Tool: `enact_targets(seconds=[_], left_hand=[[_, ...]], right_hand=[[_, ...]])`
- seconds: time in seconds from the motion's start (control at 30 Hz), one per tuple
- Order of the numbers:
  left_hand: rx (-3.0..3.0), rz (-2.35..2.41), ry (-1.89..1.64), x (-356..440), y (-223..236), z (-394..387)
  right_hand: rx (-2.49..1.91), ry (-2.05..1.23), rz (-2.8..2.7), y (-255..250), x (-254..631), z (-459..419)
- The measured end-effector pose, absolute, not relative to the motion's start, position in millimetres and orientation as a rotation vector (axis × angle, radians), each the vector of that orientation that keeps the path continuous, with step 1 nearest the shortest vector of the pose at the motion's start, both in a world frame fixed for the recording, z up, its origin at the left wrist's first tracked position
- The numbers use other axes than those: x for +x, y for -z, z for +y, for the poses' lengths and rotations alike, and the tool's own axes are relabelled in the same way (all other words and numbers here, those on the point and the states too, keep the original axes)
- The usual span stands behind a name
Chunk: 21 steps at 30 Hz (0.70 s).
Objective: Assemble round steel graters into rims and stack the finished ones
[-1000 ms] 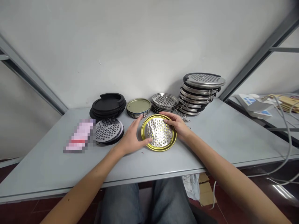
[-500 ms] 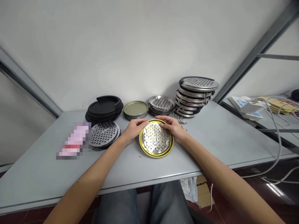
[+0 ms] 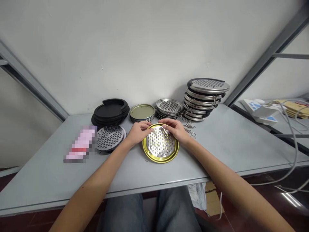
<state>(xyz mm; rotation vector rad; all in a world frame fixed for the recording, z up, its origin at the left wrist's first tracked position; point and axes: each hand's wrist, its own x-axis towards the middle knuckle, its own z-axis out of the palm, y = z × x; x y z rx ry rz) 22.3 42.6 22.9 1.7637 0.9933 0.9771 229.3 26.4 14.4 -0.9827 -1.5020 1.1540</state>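
Between my hands is a round grater plate, shiny and pierced with raised teeth, lying inside a yellow round rim. My left hand grips the rim's upper left, thumb on top. At the upper right my right hand closes on the same rim, its thumb over the plate's edge. The rim is tilted towards me just above or on the table; its underside is hidden. Behind it are a stack of olive-green round lids and a stack of silver grater plates.
Black ring-shaped holders are stacked at the back left, with dark grater discs before them. A tall pile of assembled round graters stands at the back right. Metal rings lie beside it. A blurred pink item is at left.
The view has shifted slightly, so the stacks sit a little further right. Both hands keep hold of the yellow-rimmed grater, which has barely moved; my right thumb has slid slightly left.
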Motion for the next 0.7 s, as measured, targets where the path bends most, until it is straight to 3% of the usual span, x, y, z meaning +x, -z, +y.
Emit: enact_targets(seconds=[0.7], left_hand=[[1.814,1.097,-1.031,25,-15,41]], right_hand=[[-0.945,-1.092,-1.564,-15,230,22]])
